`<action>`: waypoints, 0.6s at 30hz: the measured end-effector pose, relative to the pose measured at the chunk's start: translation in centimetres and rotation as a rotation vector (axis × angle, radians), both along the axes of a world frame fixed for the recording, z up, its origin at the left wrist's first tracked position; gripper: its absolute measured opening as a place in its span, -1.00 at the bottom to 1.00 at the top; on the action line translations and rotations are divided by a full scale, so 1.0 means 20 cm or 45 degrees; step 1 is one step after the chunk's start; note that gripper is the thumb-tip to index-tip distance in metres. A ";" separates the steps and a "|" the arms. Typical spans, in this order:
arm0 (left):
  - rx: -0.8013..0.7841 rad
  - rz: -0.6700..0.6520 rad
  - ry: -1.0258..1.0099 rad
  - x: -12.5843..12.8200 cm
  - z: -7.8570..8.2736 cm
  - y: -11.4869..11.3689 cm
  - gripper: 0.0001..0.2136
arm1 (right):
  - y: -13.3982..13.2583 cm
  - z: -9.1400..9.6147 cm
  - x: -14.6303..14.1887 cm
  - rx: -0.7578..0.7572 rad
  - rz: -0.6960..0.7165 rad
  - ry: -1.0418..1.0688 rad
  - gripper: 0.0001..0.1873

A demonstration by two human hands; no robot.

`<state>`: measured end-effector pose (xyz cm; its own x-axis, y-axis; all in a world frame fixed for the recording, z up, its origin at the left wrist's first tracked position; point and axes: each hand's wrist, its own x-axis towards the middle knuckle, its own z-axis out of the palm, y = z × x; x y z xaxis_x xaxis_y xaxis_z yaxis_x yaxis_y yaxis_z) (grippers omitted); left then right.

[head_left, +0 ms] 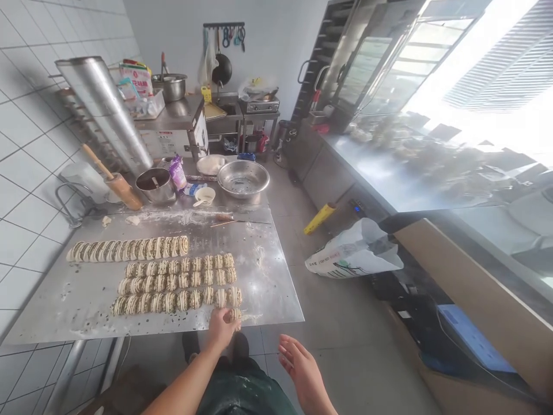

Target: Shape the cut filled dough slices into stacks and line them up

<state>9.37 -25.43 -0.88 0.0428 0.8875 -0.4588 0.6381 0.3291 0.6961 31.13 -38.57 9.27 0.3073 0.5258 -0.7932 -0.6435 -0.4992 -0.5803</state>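
My left hand (222, 328) rests at the front edge of the steel table (151, 328), its fingers on a small coiled dough roll (234, 314) flecked with dark green. Three rows of similar sliced rolls lie on the floured steel: one long row (127, 249) further back and two (173, 276) nearer me. The nearest row (173, 301) ends just beside my left hand. My right hand (303, 370) hangs open past the table's right edge, over the floor, holding nothing.
A steel bowl (243, 178), a pot (155, 184), a rolling pin (116, 183) and a purple packet (178, 173) stand beyond the dough. A white sack (354, 251) and a yellow roll (319, 219) lie on the floor to the right, beside a steel counter (389, 173).
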 end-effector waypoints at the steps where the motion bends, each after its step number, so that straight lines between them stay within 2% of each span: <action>1: 0.024 -0.010 0.045 0.01 -0.01 0.00 -0.47 | -0.01 0.00 0.00 -0.008 0.000 0.015 -0.32; 4: 0.058 -0.013 0.139 0.04 -0.02 -0.01 -0.48 | -0.02 -0.03 -0.02 -0.051 -0.001 0.063 -0.28; 8: 0.116 -0.003 0.221 0.11 -0.02 -0.04 -0.55 | -0.01 -0.08 -0.06 -0.031 -0.002 0.105 -0.38; 10: 0.147 -0.018 0.247 0.12 0.02 -0.05 -0.56 | 0.01 -0.10 -0.08 -0.017 0.006 0.125 -0.41; 12: 0.182 -0.057 0.257 0.09 0.10 -0.03 -0.57 | 0.04 -0.12 -0.09 -0.013 0.005 0.128 -0.40; 14: 0.253 -0.115 0.266 0.00 0.21 0.07 -0.61 | 0.07 -0.13 -0.08 -0.020 0.012 0.133 -0.37; 15: 0.305 -0.141 0.278 -0.06 0.27 0.15 -0.62 | 0.09 -0.14 -0.07 -0.020 0.023 0.141 -0.36; 16: 0.362 -0.160 0.298 -0.13 0.33 0.27 -0.63 | 0.10 -0.14 -0.06 -0.026 0.020 0.145 -0.34; 18: 0.465 -0.167 0.373 -0.29 0.44 0.56 -0.62 | 0.13 -0.15 -0.04 -0.056 -0.023 0.147 -0.30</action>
<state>3.49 -14.18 7.96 0.0805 0.9886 -0.1276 0.8443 0.0004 0.5358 30.26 -35.88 6.36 0.2218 0.4849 -0.8460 -0.7138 -0.5104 -0.4796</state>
